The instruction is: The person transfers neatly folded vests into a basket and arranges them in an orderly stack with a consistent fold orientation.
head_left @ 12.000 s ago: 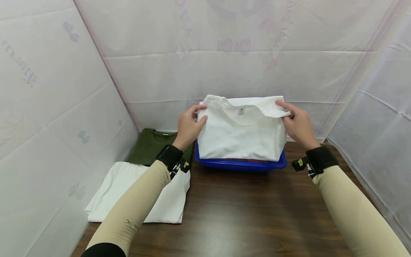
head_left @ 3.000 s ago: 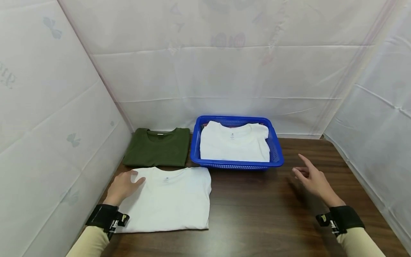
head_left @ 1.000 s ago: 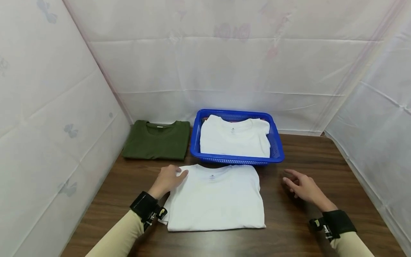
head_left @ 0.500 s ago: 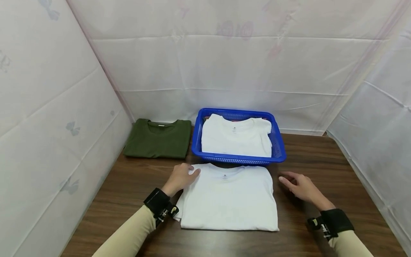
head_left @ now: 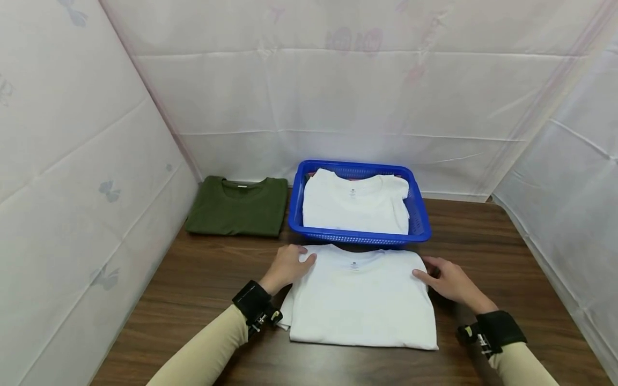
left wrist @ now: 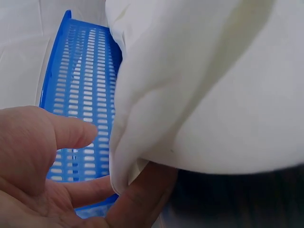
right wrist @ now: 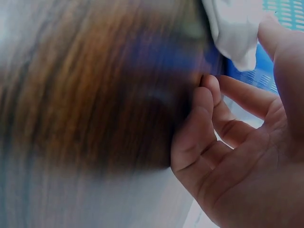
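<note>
bright, even, diffuse light with soft shadows; head view sharp, both wrist views blurred and out of focus.

No legible text anywhere; neck labels on folded white shirt (head_left: 362, 295) and on white shirt in basket (head_left: 354, 203) too small to read; faint prints on backdrop sheet (head_left: 352, 40) blurred, unreadable.

Table (head_left: 483, 241) with shirts, basket (head_left: 358, 236)

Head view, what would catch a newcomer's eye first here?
A folded white shirt lies mid-table, with the left hand and right hand at its far corners. Behind it, a blue basket holds another white shirt; a folded green shirt lies to the basket's left.
</note>
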